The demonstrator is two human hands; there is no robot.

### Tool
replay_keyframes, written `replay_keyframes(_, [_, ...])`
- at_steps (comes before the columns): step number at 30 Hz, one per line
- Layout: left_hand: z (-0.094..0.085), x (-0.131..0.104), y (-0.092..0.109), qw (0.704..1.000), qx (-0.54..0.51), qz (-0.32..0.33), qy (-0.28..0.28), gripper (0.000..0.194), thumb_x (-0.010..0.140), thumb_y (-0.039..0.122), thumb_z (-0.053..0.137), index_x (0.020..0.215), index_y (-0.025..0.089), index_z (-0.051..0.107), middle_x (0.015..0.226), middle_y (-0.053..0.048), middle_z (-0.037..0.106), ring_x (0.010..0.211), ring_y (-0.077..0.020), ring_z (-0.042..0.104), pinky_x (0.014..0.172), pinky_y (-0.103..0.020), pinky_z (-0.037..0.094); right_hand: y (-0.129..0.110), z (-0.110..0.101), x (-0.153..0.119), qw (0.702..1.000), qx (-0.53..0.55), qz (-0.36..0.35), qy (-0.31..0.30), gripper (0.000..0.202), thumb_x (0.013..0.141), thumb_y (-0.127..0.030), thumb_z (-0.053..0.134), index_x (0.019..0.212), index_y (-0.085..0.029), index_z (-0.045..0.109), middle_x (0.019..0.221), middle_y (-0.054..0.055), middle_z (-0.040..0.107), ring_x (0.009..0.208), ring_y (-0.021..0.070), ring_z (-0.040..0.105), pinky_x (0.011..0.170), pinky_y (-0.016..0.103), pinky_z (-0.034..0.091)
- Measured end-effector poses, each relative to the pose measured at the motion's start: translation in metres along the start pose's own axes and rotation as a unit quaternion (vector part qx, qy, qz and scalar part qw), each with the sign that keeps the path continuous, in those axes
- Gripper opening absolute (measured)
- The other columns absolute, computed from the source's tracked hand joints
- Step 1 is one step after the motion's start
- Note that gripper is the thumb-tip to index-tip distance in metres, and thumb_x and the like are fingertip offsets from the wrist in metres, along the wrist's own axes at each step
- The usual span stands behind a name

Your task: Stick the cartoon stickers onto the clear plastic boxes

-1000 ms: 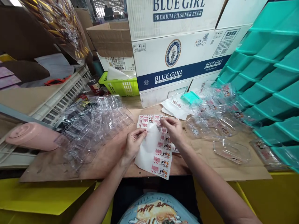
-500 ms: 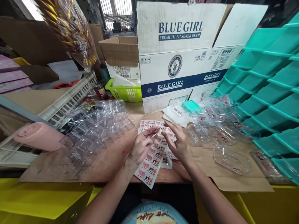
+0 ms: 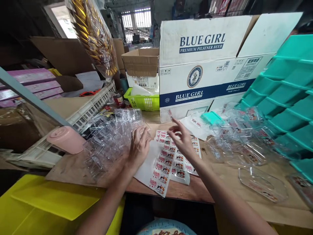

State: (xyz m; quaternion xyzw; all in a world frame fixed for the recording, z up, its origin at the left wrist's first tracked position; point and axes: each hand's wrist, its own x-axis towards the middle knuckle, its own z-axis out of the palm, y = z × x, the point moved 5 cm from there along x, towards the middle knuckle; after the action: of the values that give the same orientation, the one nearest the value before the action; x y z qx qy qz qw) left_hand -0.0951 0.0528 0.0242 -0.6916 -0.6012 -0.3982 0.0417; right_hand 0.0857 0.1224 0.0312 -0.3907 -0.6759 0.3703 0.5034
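Observation:
My left hand (image 3: 140, 147) reaches to the right edge of a heap of clear plastic trays (image 3: 110, 137), its fingers bent down around a clear tray at the edge; their grip is partly hidden. A small pink-printed sticker (image 3: 170, 113) stands up at the index fingertip of my right hand (image 3: 181, 138), whose other fingers are curled. Below the hands lies a sticker sheet (image 3: 162, 164) with pink lettering and cartoon cats. Its left part is bare white backing (image 3: 149, 163). More sticker sheets (image 3: 179, 169) lie partly under it.
Clear trays with cat stickers (image 3: 244, 130) pile up at right, one apart (image 3: 262, 184) near the front. Stacked teal bins (image 3: 290, 85) rise behind them. A white beer carton (image 3: 195, 62) stands at the back, beside a green basket (image 3: 146, 101). A pink cup (image 3: 65, 139) lies left.
My left hand has moved left from the sticker sheet to the clear trays. A sticker now shows at my right index fingertip. The view has shifted, and white backing is uncovered.

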Motion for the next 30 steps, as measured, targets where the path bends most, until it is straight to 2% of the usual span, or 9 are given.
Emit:
replay_keyframes(4, [0.009,-0.003,-0.029,0.978,0.188,0.035,-0.078,0.046,0.094,0.012,0.042,0.140,0.007,0.045,0.141,-0.022,0.051,0.143,-0.0329,0.034,0.111,-0.052,0.041,0.017,0.081,0.038,0.987,-0.108,-0.061,-0.100,0.088,0.086,-0.030,0.066,0.158,-0.022,0.014,0.110,0.013,0.065,0.095,0.0255,0.061,0.084,0.045,0.053])
replay_keyframes(8, [0.019,-0.022,-0.043,0.969,0.217,0.065,-0.102,0.048,0.093,0.008,0.040,0.141,0.008,0.045,0.144,-0.020,0.050,0.140,-0.0312,0.040,0.113,-0.049,0.039,0.036,0.112,0.065,0.981,-0.147,-0.081,-0.101,0.093,0.086,-0.022,0.062,0.158,-0.020,0.003,0.120,0.017,0.062,0.095,0.0262,0.061,0.085,0.045,0.052])
replay_keyframes(11, [0.020,-0.032,-0.049,0.978,0.163,0.087,-0.094,0.054,0.092,0.007,0.039,0.146,0.013,0.041,0.148,-0.016,0.048,0.143,-0.0293,0.037,0.116,-0.049,0.034,0.038,0.109,0.068,0.976,-0.167,-0.094,-0.100,0.091,0.087,-0.023,0.059,0.158,-0.018,0.003,0.116,0.018,0.063,0.091,0.0267,0.062,0.086,0.046,0.051])
replay_keyframes(17, [0.015,-0.034,-0.055,0.995,0.046,0.042,-0.071,0.053,0.093,0.010,0.039,0.146,0.016,0.043,0.148,-0.017,0.048,0.144,-0.0305,0.035,0.118,-0.053,0.029,0.023,0.101,0.057,0.949,-0.246,-0.138,-0.137,0.097,0.082,-0.019,0.059,0.157,-0.008,-0.002,0.091,0.012,0.068,0.077,0.0249,0.061,0.073,0.037,0.051])
replay_keyframes(21, [0.005,-0.029,-0.035,0.997,-0.056,0.029,-0.044,0.047,0.093,0.017,0.048,0.139,0.020,0.051,0.147,-0.016,0.048,0.144,-0.0315,0.033,0.118,-0.054,0.026,-0.012,0.076,0.048,0.934,-0.305,-0.159,-0.095,0.092,0.082,-0.019,0.056,0.157,-0.008,0.005,0.082,0.009,0.067,0.068,0.0230,0.058,0.067,0.036,0.048])
replay_keyframes(24, [0.006,-0.018,-0.009,0.986,-0.152,0.022,-0.058,0.038,0.087,0.029,0.063,0.124,0.021,0.065,0.134,-0.017,0.059,0.133,-0.0356,0.046,0.114,-0.055,0.030,-0.043,0.056,0.034,0.933,-0.306,-0.150,-0.119,0.094,0.079,-0.022,0.062,0.157,-0.012,0.010,0.082,0.008,0.067,0.063,0.0214,0.057,0.065,0.036,0.048])
replay_keyframes(27, [0.013,-0.007,0.009,0.951,-0.294,-0.057,-0.075,0.020,0.083,0.035,0.069,0.095,0.020,0.075,0.106,-0.015,0.071,0.112,-0.0332,0.061,0.104,-0.050,0.041,-0.070,0.029,0.013,0.941,-0.277,-0.155,-0.117,0.094,0.079,-0.028,0.069,0.157,-0.018,0.018,0.089,0.010,0.068,0.071,0.0238,0.060,0.070,0.039,0.050])
replay_keyframes(29, [0.019,-0.007,0.014,0.881,-0.436,-0.169,-0.073,0.020,0.084,0.037,0.069,0.089,0.019,0.075,0.098,-0.012,0.073,0.100,-0.0281,0.066,0.096,-0.044,0.048,-0.077,0.005,-0.004,0.965,-0.212,-0.123,-0.094,0.092,0.082,-0.034,0.069,0.157,-0.022,0.017,0.093,0.010,0.068,0.077,0.0241,0.062,0.074,0.040,0.052])
replay_keyframes(30, [0.023,-0.010,0.016,0.824,-0.511,-0.233,-0.071,0.021,0.084,0.037,0.069,0.089,0.017,0.075,0.098,-0.011,0.073,0.096,-0.0260,0.067,0.092,-0.042,0.051,-0.076,-0.007,-0.014,0.979,-0.159,-0.092,-0.089,0.088,0.086,-0.036,0.066,0.158,-0.024,0.015,0.096,0.009,0.068,0.080,0.0234,0.063,0.075,0.040,0.053])
